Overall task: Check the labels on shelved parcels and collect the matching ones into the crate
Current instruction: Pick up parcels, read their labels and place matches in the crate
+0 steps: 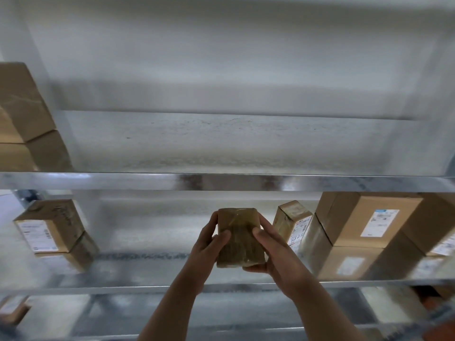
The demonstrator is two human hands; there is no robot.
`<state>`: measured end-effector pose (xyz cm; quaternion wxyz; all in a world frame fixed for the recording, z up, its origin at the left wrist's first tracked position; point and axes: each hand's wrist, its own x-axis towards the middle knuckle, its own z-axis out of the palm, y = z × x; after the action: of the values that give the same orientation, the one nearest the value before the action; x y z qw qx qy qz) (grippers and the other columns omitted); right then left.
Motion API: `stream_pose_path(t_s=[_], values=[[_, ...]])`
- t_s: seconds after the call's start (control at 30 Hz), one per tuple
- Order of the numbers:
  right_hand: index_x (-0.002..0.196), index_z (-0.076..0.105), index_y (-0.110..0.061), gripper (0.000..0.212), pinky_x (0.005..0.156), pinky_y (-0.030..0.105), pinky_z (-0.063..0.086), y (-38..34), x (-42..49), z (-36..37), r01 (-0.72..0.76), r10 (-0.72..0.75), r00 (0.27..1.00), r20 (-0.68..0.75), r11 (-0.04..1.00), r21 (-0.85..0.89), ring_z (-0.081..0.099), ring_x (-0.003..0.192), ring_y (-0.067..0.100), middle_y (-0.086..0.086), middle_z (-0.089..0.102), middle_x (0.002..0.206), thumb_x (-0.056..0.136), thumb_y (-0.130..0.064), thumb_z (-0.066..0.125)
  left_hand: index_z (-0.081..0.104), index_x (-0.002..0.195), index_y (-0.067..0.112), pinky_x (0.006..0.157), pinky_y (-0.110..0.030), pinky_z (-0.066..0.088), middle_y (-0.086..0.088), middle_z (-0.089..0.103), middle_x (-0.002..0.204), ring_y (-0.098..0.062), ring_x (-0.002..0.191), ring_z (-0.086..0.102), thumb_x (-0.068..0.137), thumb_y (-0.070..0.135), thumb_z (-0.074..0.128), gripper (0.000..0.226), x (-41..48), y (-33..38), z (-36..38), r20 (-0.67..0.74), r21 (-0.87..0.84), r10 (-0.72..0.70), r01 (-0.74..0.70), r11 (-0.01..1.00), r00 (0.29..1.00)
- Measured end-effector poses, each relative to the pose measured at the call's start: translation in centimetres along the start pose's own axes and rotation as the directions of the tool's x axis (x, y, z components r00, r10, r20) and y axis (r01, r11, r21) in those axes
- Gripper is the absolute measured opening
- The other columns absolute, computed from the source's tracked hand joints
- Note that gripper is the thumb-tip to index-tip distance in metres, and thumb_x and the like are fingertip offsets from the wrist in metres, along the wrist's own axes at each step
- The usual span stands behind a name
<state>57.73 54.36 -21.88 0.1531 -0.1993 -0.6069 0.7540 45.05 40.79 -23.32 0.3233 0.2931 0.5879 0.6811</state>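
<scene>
A small brown taped parcel (240,238) is held up in front of the middle shelf (147,274). My left hand (209,244) grips its left side, thumb on the facing surface. My right hand (270,249) grips its right side and lower corner, thumb across the front. The side facing me shows tape and no label that I can see. Other cardboard parcels stand on the same shelf: one with a white label at the left (49,230), a narrow one with a label (293,222) just right of my hands, and a larger labelled box (369,220) at the right. No crate is in view.
The upper shelf (221,143) holds stacked brown boxes (22,114) at its far left. A metal shelf edge (221,182) runs across the view above my hands. On the lower shelf sits a small box (12,310) at the left, and something orange (440,328) shows at the bottom right.
</scene>
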Motion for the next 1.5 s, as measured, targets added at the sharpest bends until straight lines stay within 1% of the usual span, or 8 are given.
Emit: stream_pose_path(t_s=[0.13,0.27,0.47,0.57,0.73,0.9,1.13,1.5], values=[[0.137,0.059,-0.049,0.052,0.094,0.056,0.061,-0.3,0.0,-0.9,-0.009,0.008,0.999,0.054,1.0,0.027,0.066,0.126,0.033,0.002,0.067,0.139,0.087,-0.053,0.07,0.039,0.125,0.061,0.074,-0.018,0.053,0.026,0.05,0.127,-0.005,0.118,0.055,0.089,0.062,0.03,0.038,-0.1,1.3,-0.5,0.009,0.058,-0.137,0.136,0.989,0.991],[0.14,0.06,-0.046,0.045,0.084,0.051,0.062,-0.1,-0.2,-1.3,0.004,-0.004,0.997,0.083,1.0,-0.002,0.072,0.115,0.028,0.006,0.072,0.131,0.094,-0.044,0.06,0.054,0.119,0.034,0.073,-0.021,0.052,0.006,0.058,0.119,-0.016,0.107,0.06,0.104,0.053,0.019,0.043,0.5,2.0,-0.8,-0.015,0.008,-0.216,0.216,0.976,0.976],[0.136,0.061,-0.057,0.062,0.078,0.036,0.05,0.5,-0.2,-1.2,-0.004,0.013,0.997,0.077,0.993,-0.121,0.06,0.103,0.027,0.007,0.071,0.117,0.076,-0.068,0.075,0.068,0.1,0.009,0.071,-0.037,0.061,-0.011,0.072,0.089,-0.025,0.075,0.074,0.094,0.039,0.073,0.031,5.4,-5.8,-6.7,0.094,-0.208,-0.202,0.218,0.954,0.975],[0.136,0.064,-0.047,0.078,0.099,0.045,0.055,1.3,0.3,-0.7,0.029,-0.024,0.999,0.028,0.979,-0.202,0.066,0.119,0.02,-0.003,0.074,0.124,0.07,-0.089,0.064,0.062,0.082,0.009,0.059,-0.034,0.059,-0.009,0.063,0.072,-0.021,0.057,0.066,0.102,0.027,0.061,0.027,4.4,-2.6,-4.6,-0.097,-0.219,-0.391,0.364,0.905,0.915],[0.122,0.064,-0.019,0.058,0.101,0.058,0.058,0.9,0.4,1.2,0.103,-0.114,0.988,-0.104,0.989,-0.104,0.068,0.12,0.029,0.006,0.071,0.12,0.093,-0.068,0.051,0.051,0.115,0.012,0.063,-0.037,0.049,-0.016,0.058,0.099,-0.028,0.081,0.061,0.103,0.04,0.048,0.031,1.7,-0.4,-1.3,-0.255,-0.108,-0.312,0.293,0.95,0.915],[0.129,0.063,-0.031,0.058,0.092,0.057,0.062,0.5,0.3,1.1,0.037,-0.04,0.997,-0.063,0.998,-0.054,0.072,0.118,0.027,0.002,0.074,0.125,0.094,-0.07,0.04,0.056,0.13,0.013,0.072,-0.032,0.053,-0.011,0.066,0.121,-0.023,0.101,0.066,0.108,0.012,0.049,0.024,0.3,-0.1,-1.0,-0.25,0.012,-0.123,0.13,0.991,0.96],[0.146,0.056,-0.031,0.061,0.105,0.061,0.054,-0.7,-0.2,0.4,0.02,-0.019,0.994,0.108,1.0,-0.015,0.067,0.128,0.029,0.004,0.069,0.139,0.091,-0.055,0.063,0.051,0.144,0.04,0.086,-0.031,0.06,0.014,0.071,0.13,-0.012,0.124,0.066,0.093,0.063,0.051,0.056,-1.0,1.0,-0.9,-0.003,-0.017,-0.034,0.034,0.999,0.999],[0.132,0.068,-0.036,0.042,0.107,0.057,0.054,-1.2,0.4,0.5,0.085,-0.072,0.993,0.088,0.985,-0.148,0.072,0.119,0.028,0.005,0.074,0.126,0.09,-0.031,0.064,0.039,0.157,0.022,0.082,-0.03,0.061,-0.003,0.073,0.126,-0.022,0.115,0.071,0.092,0.022,0.067,0.071,-0.6,1.8,-0.2,0.025,-0.037,0.038,-0.038,0.999,0.999]])
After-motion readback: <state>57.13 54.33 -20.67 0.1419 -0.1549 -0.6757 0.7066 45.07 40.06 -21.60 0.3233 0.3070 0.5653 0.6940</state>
